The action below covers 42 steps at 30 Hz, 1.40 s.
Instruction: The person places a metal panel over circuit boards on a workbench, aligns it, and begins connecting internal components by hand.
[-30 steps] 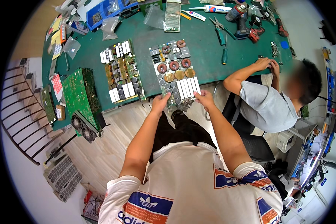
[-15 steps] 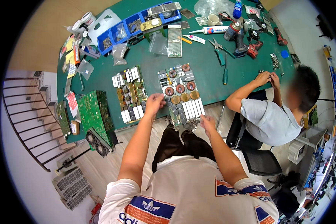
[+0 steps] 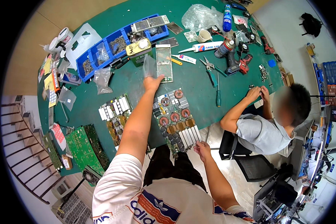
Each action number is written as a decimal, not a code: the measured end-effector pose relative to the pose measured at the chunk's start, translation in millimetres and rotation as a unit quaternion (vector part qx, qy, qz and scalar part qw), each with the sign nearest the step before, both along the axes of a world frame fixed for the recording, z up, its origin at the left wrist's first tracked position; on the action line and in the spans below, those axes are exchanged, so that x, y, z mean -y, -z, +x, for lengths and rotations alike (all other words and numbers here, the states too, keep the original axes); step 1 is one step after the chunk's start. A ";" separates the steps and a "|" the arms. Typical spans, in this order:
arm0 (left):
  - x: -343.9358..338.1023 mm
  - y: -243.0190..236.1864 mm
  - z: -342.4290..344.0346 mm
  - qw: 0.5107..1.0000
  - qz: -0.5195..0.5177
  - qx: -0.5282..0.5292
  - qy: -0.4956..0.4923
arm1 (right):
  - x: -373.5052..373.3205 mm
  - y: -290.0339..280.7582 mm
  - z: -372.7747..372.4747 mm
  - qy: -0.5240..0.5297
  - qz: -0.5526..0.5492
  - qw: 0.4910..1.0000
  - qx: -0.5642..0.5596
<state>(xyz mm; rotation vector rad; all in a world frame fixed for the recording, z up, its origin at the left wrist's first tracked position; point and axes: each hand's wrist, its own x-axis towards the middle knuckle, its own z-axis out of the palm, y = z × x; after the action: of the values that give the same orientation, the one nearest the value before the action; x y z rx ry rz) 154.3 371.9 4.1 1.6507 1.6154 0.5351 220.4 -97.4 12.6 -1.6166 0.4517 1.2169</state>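
My left hand point(image 3: 153, 83) is stretched across the bench to the lower edge of a perforated metal plate point(image 3: 164, 63), beside a clear plastic bag point(image 3: 149, 65). Its fingertips touch that edge, but their grip is unclear. My right hand point(image 3: 203, 148) has curled fingers on the lower right corner of a circuit board point(image 3: 177, 127) with copper-wound toroids, capacitors and white rectangular parts, which overhangs the bench's front edge. A second populated board point(image 3: 115, 121) lies to its left, partly behind my left forearm.
A green bench point(image 3: 198, 95) holds blue parts bins point(image 3: 116, 45), pliers point(image 3: 211, 72), a screwdriver point(image 3: 218, 95), drills point(image 3: 242, 63), spray cans point(image 3: 224, 48) and a large green board assembly point(image 3: 86, 149). A co-worker point(image 3: 257, 130) sits at the right, handling small parts. A stair railing point(image 3: 20, 142) is at left.
My left hand has left the toroid board and moved forward to the perforated plate. My right hand stays at the board's lower right corner. The view has shifted with my head.
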 end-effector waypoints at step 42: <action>348.0 0.1 -181.4 0.955 -0.236 0.179 0.031 | -22.5 1.4 -16.9 0.051 -0.073 0.996 0.005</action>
<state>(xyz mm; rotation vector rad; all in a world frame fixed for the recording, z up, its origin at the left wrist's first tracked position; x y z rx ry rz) -27.1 23.8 4.0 1.1648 1.2937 0.3533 203.5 -74.8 11.2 -1.7019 0.6216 1.1202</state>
